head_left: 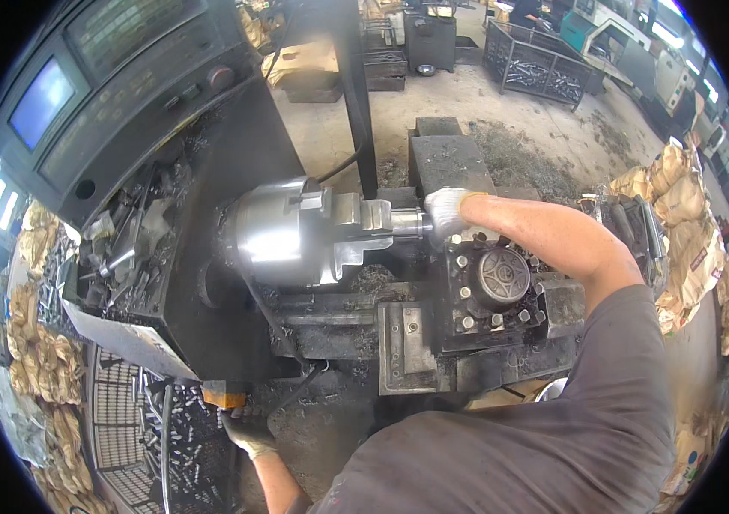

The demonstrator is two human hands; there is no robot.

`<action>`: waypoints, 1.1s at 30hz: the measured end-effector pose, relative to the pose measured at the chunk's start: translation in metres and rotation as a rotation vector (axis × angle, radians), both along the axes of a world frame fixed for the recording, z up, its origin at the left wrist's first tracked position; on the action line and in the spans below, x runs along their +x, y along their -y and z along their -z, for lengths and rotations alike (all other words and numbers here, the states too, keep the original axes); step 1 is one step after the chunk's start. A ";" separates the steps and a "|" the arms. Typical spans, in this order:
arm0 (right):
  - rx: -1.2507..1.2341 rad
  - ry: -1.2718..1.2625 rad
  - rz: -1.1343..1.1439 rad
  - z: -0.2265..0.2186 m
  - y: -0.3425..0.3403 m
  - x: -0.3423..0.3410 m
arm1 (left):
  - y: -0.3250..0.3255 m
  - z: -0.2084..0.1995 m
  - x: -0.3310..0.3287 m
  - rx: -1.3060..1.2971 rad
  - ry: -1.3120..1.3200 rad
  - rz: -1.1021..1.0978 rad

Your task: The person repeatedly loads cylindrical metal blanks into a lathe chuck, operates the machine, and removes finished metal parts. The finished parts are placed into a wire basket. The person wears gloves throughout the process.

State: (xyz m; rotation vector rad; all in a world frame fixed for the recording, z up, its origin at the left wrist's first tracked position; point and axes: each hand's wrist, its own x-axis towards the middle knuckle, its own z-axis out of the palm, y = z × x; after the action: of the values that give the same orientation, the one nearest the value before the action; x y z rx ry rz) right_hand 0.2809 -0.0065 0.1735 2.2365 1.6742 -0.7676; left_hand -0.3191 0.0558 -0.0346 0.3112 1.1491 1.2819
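My right hand [447, 214], in a whitish glove, is closed round the outer end of a shiny metal cylinder [407, 222]. The cylinder's other end sits between the stepped jaws of a lathe chuck [274, 233]. My right forearm reaches over the square tool post [499, 278], which has bolts around its top and a round cap. Low on the left, my gloved left hand [250, 434] is beside an orange block [224, 397] under the machine's edge. Its fingers are dark and blend into the shadow, so their grip is hidden.
A control panel with a lit screen [41, 103] rises at the left. Metal chips lie on the lathe bed [330, 319]. A crate [116, 411] with many small metal parts stands at lower left. Brown paper sacks [681, 231] are piled at right, and a mesh bin [536, 68] stands farther back.
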 end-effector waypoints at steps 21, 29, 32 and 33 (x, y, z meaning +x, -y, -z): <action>1.137 -0.416 0.485 -0.058 0.172 -0.143 | -0.008 -0.096 -0.010 1.029 -1.408 -0.143; 1.004 -0.570 0.673 0.005 0.262 -0.252 | -0.115 -0.281 0.212 1.786 -1.462 -0.047; 0.861 -0.729 0.870 0.044 0.281 -0.258 | -0.165 -0.319 0.276 1.351 -1.677 0.198; 0.874 -0.740 0.852 0.051 0.289 -0.259 | -0.176 -0.331 0.294 1.274 -1.799 0.194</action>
State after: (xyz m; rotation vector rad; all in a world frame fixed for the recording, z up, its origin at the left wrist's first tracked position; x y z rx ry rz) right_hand 0.0222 -0.2960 0.1223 3.7474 1.3793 -1.3580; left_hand -0.0255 0.2316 0.2962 2.8297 1.3204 1.2204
